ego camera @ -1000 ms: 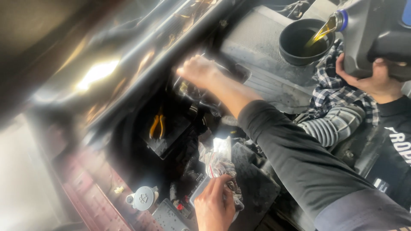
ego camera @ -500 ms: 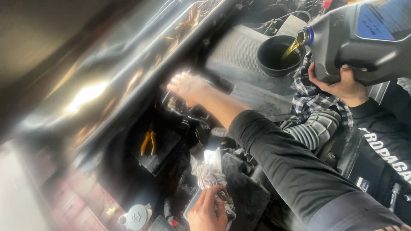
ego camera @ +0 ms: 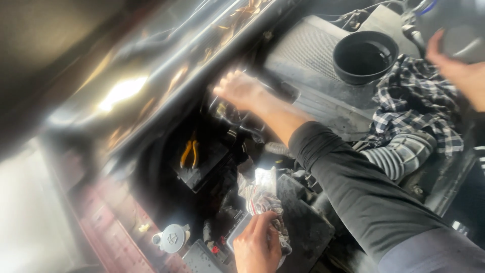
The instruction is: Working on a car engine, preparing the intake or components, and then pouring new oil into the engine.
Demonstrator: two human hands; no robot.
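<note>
An open engine bay, dark and grimy under a glossy raised hood. The left hand [ego camera: 257, 247] clenches a crumpled rag [ego camera: 262, 197] near the front; the right hand [ego camera: 240, 90], fingers loose, reaches deep. A black funnel [ego camera: 365, 56] sits far right beside checked cloth [ego camera: 414, 101].

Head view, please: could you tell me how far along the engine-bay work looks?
Done: a black funnel sits on the engine top beside a checked cloth. In hand: the left hand grips a crumpled rag; the right hand, blurred, reaches behind the engine. A co-worker's hand holds a grey jug. Left: yellow-handled pliers lie in the bay.
</note>
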